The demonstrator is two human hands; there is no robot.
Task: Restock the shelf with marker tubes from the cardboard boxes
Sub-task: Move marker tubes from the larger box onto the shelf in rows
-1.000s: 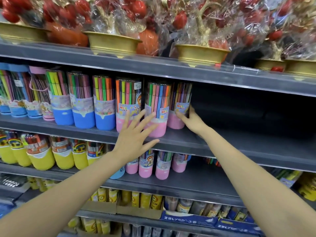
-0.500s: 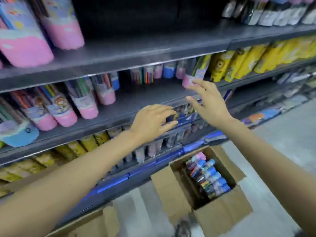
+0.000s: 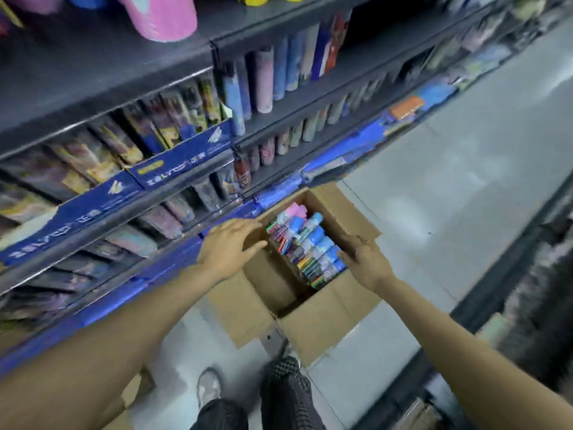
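**Listener:** What was nearest the camera?

**Operator:** I saw a shoe (image 3: 208,387) on the floor, then two bare forearms reaching down. The left hand (image 3: 230,246) hovered spread over the cardboard box (image 3: 322,318), holding nothing. The right hand (image 3: 363,259) had loosely curled fingers at the blue-capped ends of the marker tubes (image 3: 305,240) packed inside; I couldn't tell if it touched them.

**Listener:** And beyond?

**Operator:** The shelf (image 3: 102,79) rose behind, blurred, with a pink tube (image 3: 159,17) above. I judged this the fetching step; next called for gripping tubes and lifting them clear.
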